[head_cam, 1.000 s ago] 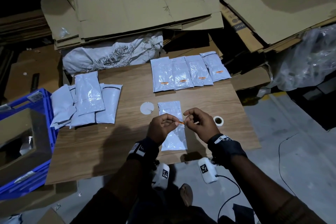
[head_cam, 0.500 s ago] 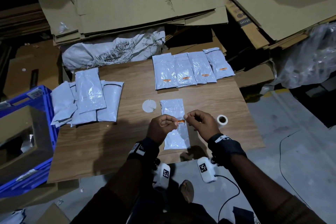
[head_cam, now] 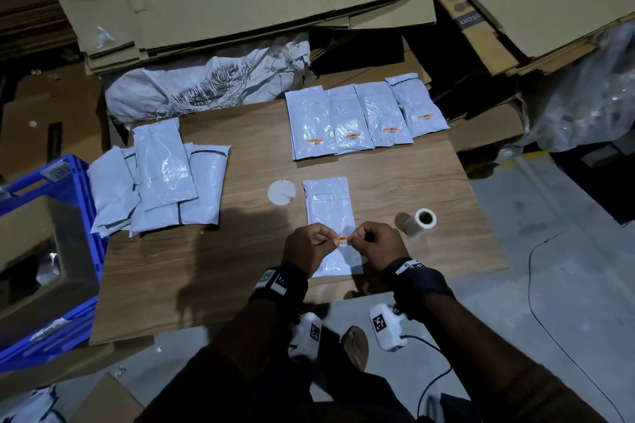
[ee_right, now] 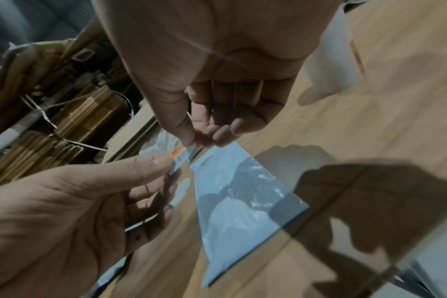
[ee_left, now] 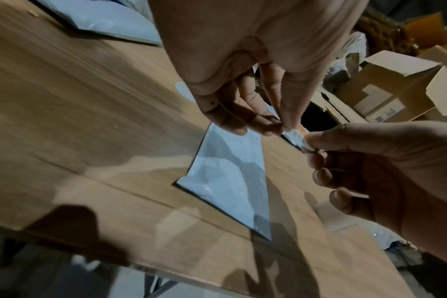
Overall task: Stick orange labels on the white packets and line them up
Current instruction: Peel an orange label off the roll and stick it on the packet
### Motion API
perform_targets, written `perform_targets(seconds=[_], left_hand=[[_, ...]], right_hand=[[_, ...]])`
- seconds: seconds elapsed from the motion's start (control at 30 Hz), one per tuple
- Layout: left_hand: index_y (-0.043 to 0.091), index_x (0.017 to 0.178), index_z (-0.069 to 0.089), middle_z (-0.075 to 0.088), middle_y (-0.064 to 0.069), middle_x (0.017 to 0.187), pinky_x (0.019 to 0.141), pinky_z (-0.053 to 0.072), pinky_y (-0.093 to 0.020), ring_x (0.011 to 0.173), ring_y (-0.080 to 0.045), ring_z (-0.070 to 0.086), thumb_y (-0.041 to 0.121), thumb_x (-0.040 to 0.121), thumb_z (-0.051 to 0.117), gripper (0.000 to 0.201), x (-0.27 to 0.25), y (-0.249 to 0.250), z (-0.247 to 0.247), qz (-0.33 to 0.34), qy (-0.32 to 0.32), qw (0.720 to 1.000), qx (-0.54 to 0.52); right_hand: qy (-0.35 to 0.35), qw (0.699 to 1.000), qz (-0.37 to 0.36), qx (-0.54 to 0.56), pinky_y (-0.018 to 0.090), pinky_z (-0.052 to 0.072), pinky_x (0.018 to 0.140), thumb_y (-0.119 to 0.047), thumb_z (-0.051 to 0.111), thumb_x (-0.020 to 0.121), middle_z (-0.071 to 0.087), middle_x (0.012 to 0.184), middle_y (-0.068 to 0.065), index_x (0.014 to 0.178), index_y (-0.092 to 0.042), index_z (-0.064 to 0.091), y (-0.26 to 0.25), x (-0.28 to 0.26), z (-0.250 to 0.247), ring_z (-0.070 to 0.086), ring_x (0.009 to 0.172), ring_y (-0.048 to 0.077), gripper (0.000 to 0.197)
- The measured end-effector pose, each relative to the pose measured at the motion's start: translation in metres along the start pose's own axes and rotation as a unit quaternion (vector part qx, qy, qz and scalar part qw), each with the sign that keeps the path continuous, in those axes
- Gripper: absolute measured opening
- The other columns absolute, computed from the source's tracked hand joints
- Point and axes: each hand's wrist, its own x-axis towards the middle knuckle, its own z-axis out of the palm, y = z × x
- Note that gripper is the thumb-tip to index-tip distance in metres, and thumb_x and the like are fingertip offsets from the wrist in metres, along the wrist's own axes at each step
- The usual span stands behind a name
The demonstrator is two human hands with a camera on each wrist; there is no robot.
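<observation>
Between both hands — left hand (head_cam: 309,245), right hand (head_cam: 378,244) — orange label (head_cam: 344,240), print unreadable.

The head view looks steeply down from above onto the brown wood-grain tabletop (head_cam: 206,268), taking in the whole board, with both forearms reaching in from the bottom edge. The left wrist view sits low and very near under the left hand (ee_left: 255,66), facing along its fingers across the tabletop (ee_left: 77,121); the right wrist view does likewise under the right hand (ee_right: 217,60). All three share the small orange-and-white paper label (head_cam: 343,240) (ee_left: 297,132) (ee_right: 178,152) pinched between both hands, and the flat white plastic packet (head_cam: 330,206) (ee_left: 230,177) (ee_right: 242,201) beneath.
</observation>
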Motion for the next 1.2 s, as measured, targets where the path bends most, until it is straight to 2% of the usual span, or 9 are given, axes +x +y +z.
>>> perform_targets(seconds=[0.1, 0.2, 0.3, 0.4, 0.63, 0.77, 0.97, 1.1, 1.2], left_hand=[[0.018, 0.082, 0.078, 0.076, 0.005, 0.076, 0.065, 0.049, -0.013, 0.068, 0.001, 0.067, 0.015, 0.083, 0.082, 0.005, 0.002, -0.01, 0.004, -0.01, -0.002, 0.999, 0.046], [0.019, 0.081, 0.077, 0.075, 0.003, 0.075, 0.065, 0.054, -0.024, 0.07, -0.01, 0.07, 0.014, 0.081, 0.081, 0.006, 0.005, -0.024, 0.007, -0.041, -0.013, 0.997, 0.063], [0.022, 0.076, 0.076, 0.073, 0.005, 0.07, 0.067, 0.057, -0.029, 0.069, -0.01, 0.07, 0.015, 0.079, 0.08, 0.009, 0.004, -0.037, 0.011, -0.047, -0.012, 0.994, 0.094], [0.022, 0.074, 0.076, 0.07, 0.009, 0.067, 0.065, 0.056, -0.026, 0.068, -0.007, 0.067, 0.014, 0.078, 0.08, 0.01, 0.005, -0.046, 0.015, -0.054, 0.004, 0.992, 0.113], [0.02, 0.071, 0.075, 0.067, 0.011, 0.061, 0.061, 0.053, -0.022, 0.064, -0.009, 0.065, 0.011, 0.076, 0.077, 0.011, 0.008, -0.047, 0.021, -0.09, 0.017, 0.989, 0.114], [0.02, 0.072, 0.075, 0.068, 0.01, 0.064, 0.062, 0.054, -0.022, 0.066, -0.008, 0.066, 0.011, 0.075, 0.078, 0.01, 0.006, -0.048, 0.022, -0.1, 0.025, 0.989, 0.105], [0.018, 0.07, 0.074, 0.065, 0.011, 0.062, 0.057, 0.046, -0.016, 0.062, -0.003, 0.061, 0.009, 0.075, 0.079, 0.011, 0.006, -0.047, 0.024, -0.107, 0.035, 0.988, 0.105], [0.019, 0.066, 0.071, 0.065, 0.008, 0.063, 0.056, 0.043, -0.016, 0.064, -0.007, 0.062, 0.007, 0.073, 0.079, 0.016, 0.006, -0.047, 0.028, -0.111, 0.041, 0.987, 0.109], [0.014, 0.066, 0.071, 0.07, 0.002, 0.07, 0.061, 0.049, -0.021, 0.07, -0.014, 0.067, 0.008, 0.072, 0.08, 0.012, 0.009, -0.048, 0.03, -0.101, 0.038, 0.986, 0.129]], right_hand=[[-0.002, 0.998, 0.04, -0.05, 0.038, 0.055, 0.068, -0.025, 0.076, 0.08, 0.069, 0.064, -0.004, 0.069, -0.019, 0.069, 0.009, -0.001, 0.01, 0.062, 0.063, 0.012, 0.015], [-0.013, 0.994, 0.075, -0.075, 0.036, 0.055, 0.068, -0.029, 0.078, 0.08, 0.068, 0.065, -0.006, 0.067, -0.02, 0.066, 0.015, -0.003, 0.019, 0.064, 0.065, 0.014, 0.019], [-0.029, 0.99, 0.095, -0.104, 0.031, 0.051, 0.064, -0.035, 0.076, 0.078, 0.07, 0.067, -0.007, 0.068, -0.022, 0.064, 0.017, -0.007, 0.026, 0.067, 0.068, 0.014, 0.021], [-0.033, 0.986, 0.112, -0.12, 0.027, 0.045, 0.059, -0.036, 0.073, 0.078, 0.069, 0.068, -0.007, 0.067, -0.022, 0.062, 0.019, -0.007, 0.034, 0.066, 0.071, 0.016, 0.02], [-0.019, 0.983, 0.123, -0.137, 0.026, 0.042, 0.057, -0.034, 0.071, 0.079, 0.068, 0.068, -0.003, 0.072, -0.016, 0.065, 0.023, -0.003, 0.042, 0.065, 0.071, 0.02, 0.019], [-0.024, 0.98, 0.129, -0.147, 0.027, 0.044, 0.061, -0.038, 0.073, 0.078, 0.069, 0.071, -0.004, 0.071, -0.018, 0.064, 0.022, -0.001, 0.042, 0.065, 0.073, 0.02, 0.023], [-0.028, 0.976, 0.146, -0.159, 0.027, 0.042, 0.063, -0.044, 0.072, 0.076, 0.068, 0.073, -0.004, 0.072, -0.019, 0.063, 0.021, -0.001, 0.044, 0.064, 0.075, 0.022, 0.027], [-0.03, 0.974, 0.148, -0.169, 0.027, 0.04, 0.062, -0.041, 0.071, 0.075, 0.067, 0.072, -0.004, 0.071, -0.018, 0.062, 0.021, 0.0, 0.045, 0.064, 0.074, 0.023, 0.025], [-0.034, 0.973, 0.145, -0.176, 0.027, 0.039, 0.062, -0.042, 0.071, 0.075, 0.067, 0.072, -0.004, 0.071, -0.018, 0.062, 0.021, 0.002, 0.045, 0.063, 0.075, 0.022, 0.025]])
